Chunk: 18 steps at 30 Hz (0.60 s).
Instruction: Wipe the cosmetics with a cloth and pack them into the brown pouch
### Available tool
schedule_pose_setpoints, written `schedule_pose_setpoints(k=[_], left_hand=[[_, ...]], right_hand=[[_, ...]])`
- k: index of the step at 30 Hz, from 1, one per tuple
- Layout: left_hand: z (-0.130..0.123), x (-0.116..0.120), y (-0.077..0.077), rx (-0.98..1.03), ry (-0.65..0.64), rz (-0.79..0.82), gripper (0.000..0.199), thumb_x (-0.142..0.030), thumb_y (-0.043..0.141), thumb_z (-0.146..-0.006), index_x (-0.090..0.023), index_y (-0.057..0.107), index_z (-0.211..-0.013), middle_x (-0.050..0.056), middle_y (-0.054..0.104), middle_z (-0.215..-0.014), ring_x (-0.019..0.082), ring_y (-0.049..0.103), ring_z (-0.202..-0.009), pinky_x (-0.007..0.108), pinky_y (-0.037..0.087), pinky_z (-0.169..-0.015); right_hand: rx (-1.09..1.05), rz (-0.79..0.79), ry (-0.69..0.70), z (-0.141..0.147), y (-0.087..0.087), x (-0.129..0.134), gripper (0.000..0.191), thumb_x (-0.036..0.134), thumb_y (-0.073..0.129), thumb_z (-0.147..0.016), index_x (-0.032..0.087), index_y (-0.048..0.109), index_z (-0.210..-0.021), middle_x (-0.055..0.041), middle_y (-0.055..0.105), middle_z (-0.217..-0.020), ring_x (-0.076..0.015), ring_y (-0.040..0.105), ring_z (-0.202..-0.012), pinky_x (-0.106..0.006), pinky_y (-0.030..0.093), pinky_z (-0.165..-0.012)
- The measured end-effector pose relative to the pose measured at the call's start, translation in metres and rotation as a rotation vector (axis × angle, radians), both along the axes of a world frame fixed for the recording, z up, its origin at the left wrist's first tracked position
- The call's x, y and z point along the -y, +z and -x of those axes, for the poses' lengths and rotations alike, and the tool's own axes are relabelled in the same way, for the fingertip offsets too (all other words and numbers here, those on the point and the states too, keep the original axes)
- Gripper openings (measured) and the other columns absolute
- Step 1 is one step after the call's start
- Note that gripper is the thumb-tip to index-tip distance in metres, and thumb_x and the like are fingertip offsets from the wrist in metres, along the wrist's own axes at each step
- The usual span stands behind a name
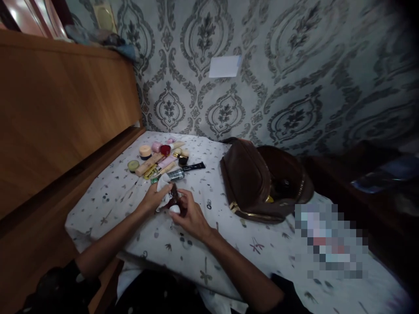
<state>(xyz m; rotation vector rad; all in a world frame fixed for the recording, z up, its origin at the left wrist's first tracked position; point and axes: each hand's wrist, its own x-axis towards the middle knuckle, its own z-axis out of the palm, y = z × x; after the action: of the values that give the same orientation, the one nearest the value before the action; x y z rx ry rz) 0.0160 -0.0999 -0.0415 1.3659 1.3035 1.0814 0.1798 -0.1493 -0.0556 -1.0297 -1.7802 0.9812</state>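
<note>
My left hand (152,198) is closed on a white wipe (163,188), which bunches up between its fingers. In my right hand (193,216) is a small dark reddish-brown bottle (174,197) with a white cap (174,209), the cap end pointing toward me. The wipe touches the bottle's left side. Just beyond my hands lies a group of cosmetics: a silver-grey tube (176,174), a black tube (194,166), a beige tube (149,165), a red round jar (165,150), a peach-lidded jar (145,151) and a pale green pot (133,165).
A brown leather bag (245,179) stands unzipped to the right on the patterned white sheet (209,253). A blurred-out flat item (330,244) lies near the right edge. A wooden panel (68,104) borders the left, and a papered wall (225,100) rises behind.
</note>
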Motion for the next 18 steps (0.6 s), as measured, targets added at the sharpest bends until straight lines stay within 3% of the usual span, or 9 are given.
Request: schedule_pose_setpoints(k=[3,5,7,10,15,18], left_hand=[[0.014,-0.002,0.003,-0.127,-0.018,-0.067,0.042,-0.058,0.06,-0.077,-0.017,0.063,-0.075,0.002,0.062,-0.066,0.019,0.057,-0.063,0.028,0.046,-0.058],[0.025,-0.004,0.006,-0.203,0.017,-0.132,0.04,-0.055,0.063,-0.077,-0.016,0.065,-0.086,0.004,0.067,-0.081,0.022,0.06,-0.079,0.03,0.048,-0.071],[0.033,-0.005,0.009,-0.256,0.05,-0.178,0.042,-0.052,0.063,-0.078,-0.016,0.064,-0.1,0.005,0.068,-0.094,0.024,0.06,-0.091,0.032,0.048,-0.081],[0.037,-0.003,0.01,-0.371,0.022,-0.226,0.044,-0.051,0.054,-0.087,-0.017,0.062,-0.114,0.005,0.069,-0.098,0.024,0.062,-0.093,0.032,0.048,-0.085],[0.021,0.013,0.009,-0.674,-0.025,-0.411,0.042,-0.043,0.038,-0.099,-0.019,0.06,-0.125,0.007,0.067,-0.109,0.024,0.061,-0.103,0.034,0.048,-0.091],[0.001,0.026,0.006,-0.907,-0.038,-0.597,0.037,-0.036,0.038,-0.1,-0.023,0.062,-0.125,0.007,0.062,-0.103,0.023,0.058,-0.097,0.034,0.05,-0.082]], right_hand=[[-0.137,0.113,-0.024,-0.002,-0.001,-0.008,0.039,0.028,0.06,-0.081,0.022,0.046,-0.117,0.0014,0.065,-0.083,-0.0141,0.061,-0.066,-0.026,0.049,-0.063],[-0.257,0.238,-0.015,-0.004,-0.003,-0.014,0.031,0.031,0.06,-0.08,0.023,0.048,-0.108,0.0012,0.065,-0.084,-0.0131,0.062,-0.062,-0.025,0.049,-0.057],[-0.343,0.333,-0.001,-0.005,-0.006,-0.02,0.034,0.034,0.063,-0.077,0.023,0.049,-0.106,0.001,0.065,-0.086,-0.0129,0.063,-0.061,-0.024,0.05,-0.055],[-0.401,0.379,0.005,-0.008,-0.011,-0.026,0.038,0.036,0.071,-0.072,0.022,0.054,-0.102,0.0004,0.067,-0.086,-0.0137,0.065,-0.063,-0.025,0.052,-0.057],[-0.468,0.447,0.002,-0.01,-0.014,-0.031,0.036,0.035,0.078,-0.064,0.02,0.061,-0.091,0.0007,0.069,-0.081,-0.0144,0.067,-0.065,-0.028,0.055,-0.064],[-0.512,0.46,-0.023,-0.011,-0.013,-0.033,0.034,0.033,0.079,-0.062,0.019,0.063,-0.087,0.0018,0.069,-0.075,-0.0138,0.065,-0.061,-0.027,0.055,-0.061]])
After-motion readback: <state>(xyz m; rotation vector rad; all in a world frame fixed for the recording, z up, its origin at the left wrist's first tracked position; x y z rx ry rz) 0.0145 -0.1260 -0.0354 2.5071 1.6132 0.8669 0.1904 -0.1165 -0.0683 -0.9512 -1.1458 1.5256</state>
